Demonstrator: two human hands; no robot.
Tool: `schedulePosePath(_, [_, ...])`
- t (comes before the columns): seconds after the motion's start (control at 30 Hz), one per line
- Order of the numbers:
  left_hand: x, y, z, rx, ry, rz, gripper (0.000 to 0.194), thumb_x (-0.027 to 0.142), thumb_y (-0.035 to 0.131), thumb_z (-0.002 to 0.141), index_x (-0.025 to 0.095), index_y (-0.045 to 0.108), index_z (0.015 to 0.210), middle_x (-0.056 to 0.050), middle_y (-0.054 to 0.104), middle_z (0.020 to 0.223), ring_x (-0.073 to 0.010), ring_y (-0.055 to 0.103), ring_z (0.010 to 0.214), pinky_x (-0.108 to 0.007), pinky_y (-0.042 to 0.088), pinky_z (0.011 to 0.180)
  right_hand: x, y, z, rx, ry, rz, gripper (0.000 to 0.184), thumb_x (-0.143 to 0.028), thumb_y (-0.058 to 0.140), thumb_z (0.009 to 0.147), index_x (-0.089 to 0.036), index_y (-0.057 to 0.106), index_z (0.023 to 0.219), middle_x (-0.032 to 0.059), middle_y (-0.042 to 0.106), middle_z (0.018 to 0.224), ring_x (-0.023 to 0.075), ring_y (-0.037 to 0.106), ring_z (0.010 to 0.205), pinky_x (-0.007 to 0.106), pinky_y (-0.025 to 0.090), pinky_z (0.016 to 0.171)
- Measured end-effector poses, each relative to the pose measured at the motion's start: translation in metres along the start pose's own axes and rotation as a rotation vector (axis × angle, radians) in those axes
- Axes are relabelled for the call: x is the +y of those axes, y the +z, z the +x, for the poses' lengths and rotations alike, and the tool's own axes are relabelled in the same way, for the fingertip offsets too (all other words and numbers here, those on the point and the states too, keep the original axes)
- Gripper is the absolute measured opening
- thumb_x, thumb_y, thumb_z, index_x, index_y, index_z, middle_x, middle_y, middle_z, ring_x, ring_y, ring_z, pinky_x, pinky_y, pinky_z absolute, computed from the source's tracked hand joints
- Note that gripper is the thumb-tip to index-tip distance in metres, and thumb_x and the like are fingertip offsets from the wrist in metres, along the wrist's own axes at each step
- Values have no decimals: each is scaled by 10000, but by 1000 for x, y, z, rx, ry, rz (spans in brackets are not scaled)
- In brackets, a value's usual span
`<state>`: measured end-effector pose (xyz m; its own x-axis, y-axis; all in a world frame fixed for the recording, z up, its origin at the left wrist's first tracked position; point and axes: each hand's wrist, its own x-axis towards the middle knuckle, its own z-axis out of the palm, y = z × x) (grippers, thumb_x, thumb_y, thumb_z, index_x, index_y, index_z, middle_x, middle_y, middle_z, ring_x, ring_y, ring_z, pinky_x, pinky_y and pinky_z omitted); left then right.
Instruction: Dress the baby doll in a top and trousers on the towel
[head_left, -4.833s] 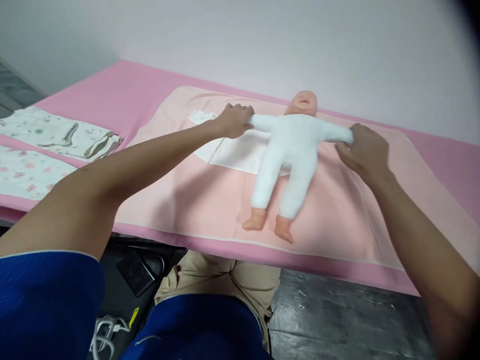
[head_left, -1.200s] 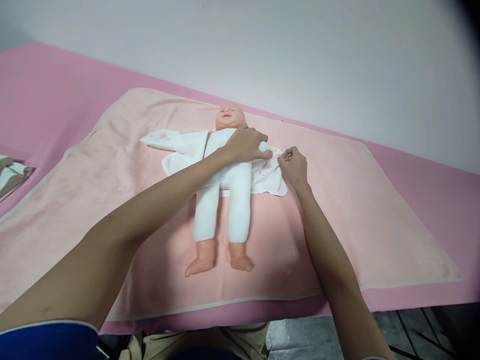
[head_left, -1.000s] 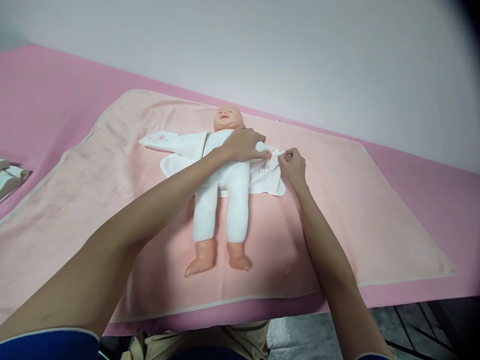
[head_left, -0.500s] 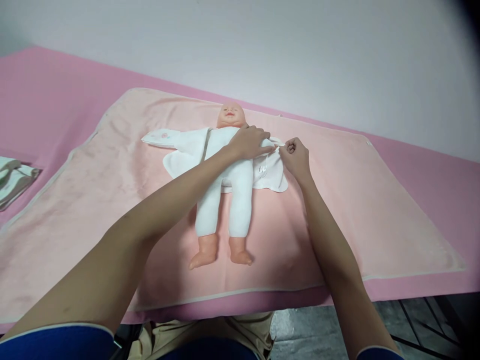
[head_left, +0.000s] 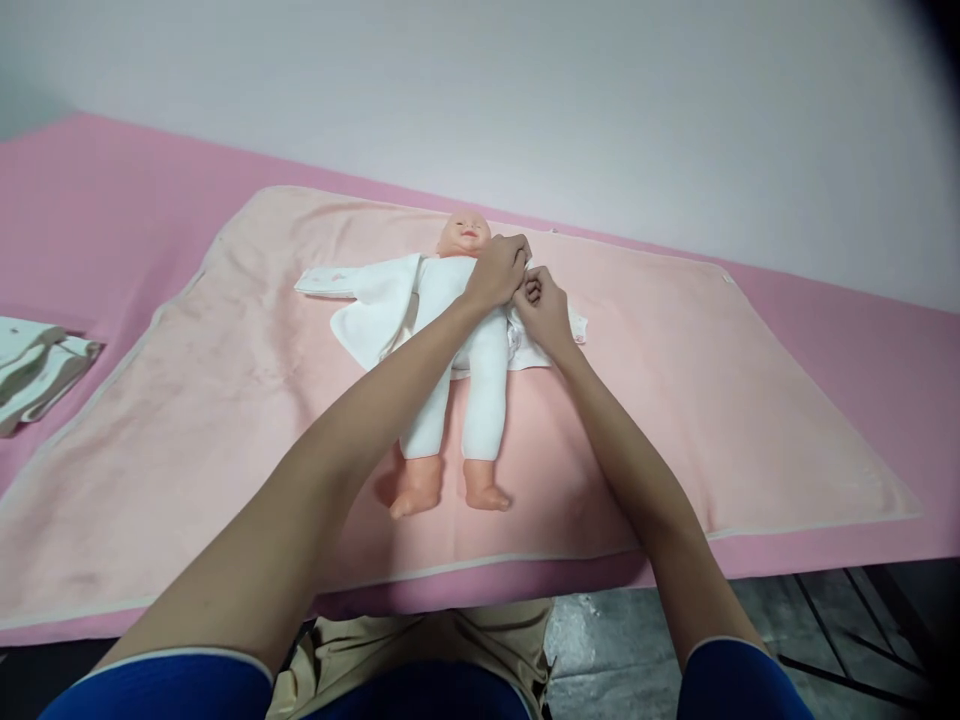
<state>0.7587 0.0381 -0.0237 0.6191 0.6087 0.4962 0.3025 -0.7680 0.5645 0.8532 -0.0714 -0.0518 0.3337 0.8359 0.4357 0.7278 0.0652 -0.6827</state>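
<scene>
A baby doll (head_left: 486, 400) in white clothing lies on its back, head away from me and bare feet toward me. One side of its white jacket (head_left: 382, 305) is spread out to the left, sleeve stretched flat. Across the doll's chest reaches my left hand (head_left: 501, 270), fingers curled at the shoulder on the right side. My right hand (head_left: 541, 305) is closed close beside it, pinching the jacket's cloth near that shoulder. The part of the jacket between my hands is mostly hidden by my fingers; a patterned sleeve end shows to the right of my right wrist.
Under the doll a light pink blanket (head_left: 225, 430) with a pale border covers much of the pink table (head_left: 142, 185). Folded striped cloth (head_left: 45, 370) lies at the left edge. A pale wall (head_left: 600, 110) rises behind the table.
My right hand has moved left, up against my left hand at the doll's shoulder. My left fingers, flatter before, are now curled. The jacket's right side is drawn in toward the doll.
</scene>
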Motion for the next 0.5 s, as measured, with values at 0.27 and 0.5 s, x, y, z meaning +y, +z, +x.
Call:
schedulePosePath(0.27, [-4, -99, -87, 123, 33, 146, 254, 394, 470, 1068, 241, 613, 1212, -134, 670, 1195, -335, 597, 1198, -549, 449, 1095, 12, -48, -55, 16, -122, -157, 284, -447, 499, 1072, -209, 607, 1183, 110, 694, 1177, 233, 639, 1007, 384, 514, 964])
schedulePosePath(0.5, [-79, -164, -204, -41, -522, 534, 638, 611, 506, 981, 90, 532, 1347, -282, 596, 1394, -495, 555, 1314, -655, 440, 1087, 41, -71, -91, -187, 122, -348, 314, -526, 671, 922, -236, 562, 973, 80, 674, 980, 282, 648, 960, 392, 507, 856])
